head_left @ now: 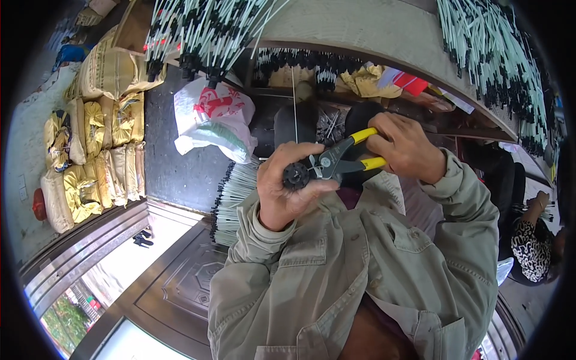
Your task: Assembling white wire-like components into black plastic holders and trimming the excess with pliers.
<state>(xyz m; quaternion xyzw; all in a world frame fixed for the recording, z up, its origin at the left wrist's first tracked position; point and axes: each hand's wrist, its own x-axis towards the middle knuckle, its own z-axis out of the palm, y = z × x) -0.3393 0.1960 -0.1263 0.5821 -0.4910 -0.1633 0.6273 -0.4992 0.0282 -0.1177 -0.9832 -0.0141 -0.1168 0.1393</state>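
Observation:
My left hand [278, 191] is closed around a black, round, ribbed part [296, 176] in front of my chest. A thin whitish rod [294, 108] runs from beside these fingers away from me. My right hand [411, 147] grips the yellow handles of a pair of wire strippers [330, 159], which stand spread apart. The dark, flat jaws of the wire strippers reach to the black part, next to my left thumb and fingers. Just what lies between the jaws is too small to tell.
Bundles of pale rods with black ends [207, 30] hang at the far left, and more rods [489, 66] at the right. A shelf board [354, 27] spans the far side. White plastic bag [210, 120], stacked sacks [96, 156] and a brown panelled door [192, 282] lie left. Another person [533, 243] sits right.

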